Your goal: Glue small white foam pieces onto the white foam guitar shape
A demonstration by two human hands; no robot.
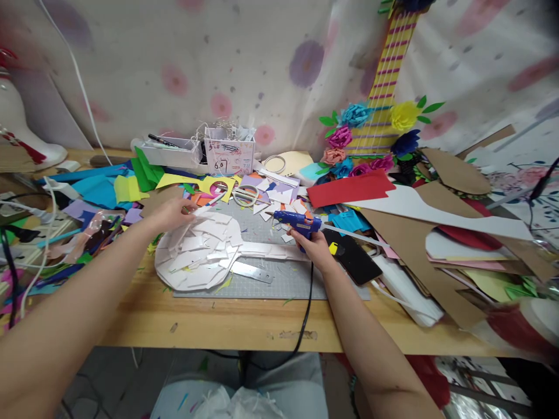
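In my right hand point(315, 247) is a blue hot glue gun point(294, 220), its nozzle pointing left and a long pale glue stick point(356, 234) coming out of its back. A black cord runs down from its handle. My left hand point(173, 213) is closed at the upper left edge of a white round shape with a long neck point(201, 250), built up from overlapping paper or board pieces. What its fingertips pinch is too small to make out. Under the neck a metal ruler point(251, 272) lies on the grey cutting mat point(288, 286).
Behind the mat are scissors point(245, 196), paper scraps and a white box point(229, 152) with writing. Coloured paper heaps up at the left. A black phone point(356, 256), cardboard and a red strip point(349, 189) lie right. A yellow guitar neck point(386, 75) with paper flowers stands at the back.
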